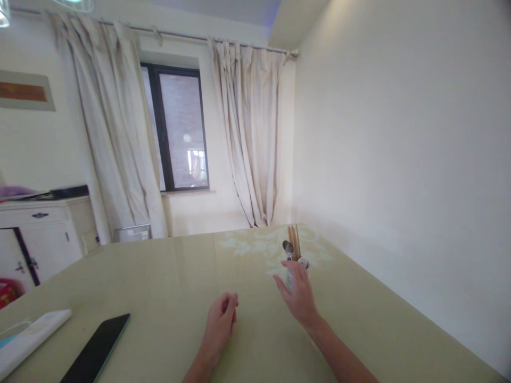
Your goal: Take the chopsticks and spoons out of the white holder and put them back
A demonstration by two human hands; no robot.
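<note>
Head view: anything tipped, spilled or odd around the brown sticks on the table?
Nothing stands out: the brown sticks stand roughly upright and no spill shows on the table. The right hand partly hides what is below them.

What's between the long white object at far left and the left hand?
A flat black rectangular slab, lying on the pale green tabletop; only tabletop shows from it to the left hand. Head view.

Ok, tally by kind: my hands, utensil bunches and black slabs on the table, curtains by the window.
Hands: 2 (left hand, right hand)
Utensil bunch: 1
Black slab: 1
Curtains: 2 (left curtain, right curtain)
Total: 6
</note>
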